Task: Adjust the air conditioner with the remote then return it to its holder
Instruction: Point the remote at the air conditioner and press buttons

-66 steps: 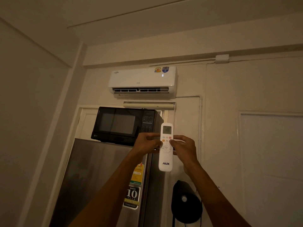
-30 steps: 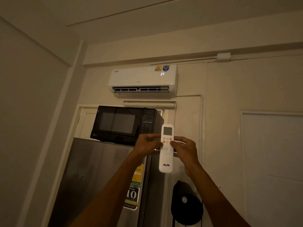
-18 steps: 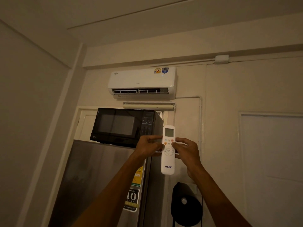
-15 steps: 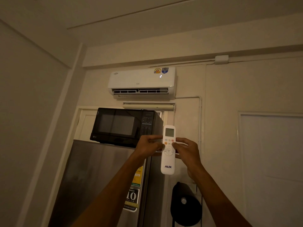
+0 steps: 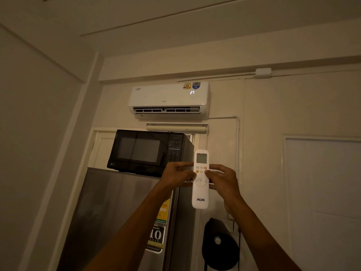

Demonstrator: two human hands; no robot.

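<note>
A white AUX remote (image 5: pixel 200 192) stands upright in front of me, screen end up, aimed toward the white air conditioner (image 5: pixel 169 100) high on the wall. The unit's display reads 27. My left hand (image 5: pixel 175 176) grips the remote's left side and my right hand (image 5: pixel 222 179) grips its right side, thumbs over the buttons. No remote holder is in view.
A black microwave (image 5: pixel 148 151) sits on a steel fridge (image 5: pixel 121 216) directly below the air conditioner. A black round object (image 5: pixel 220 243) hangs low on the wall under my right arm. A white door panel (image 5: pixel 322 192) fills the right.
The display on the air conditioner went from a partial digit to 27. Both hands and the remote stayed nearly in place.
</note>
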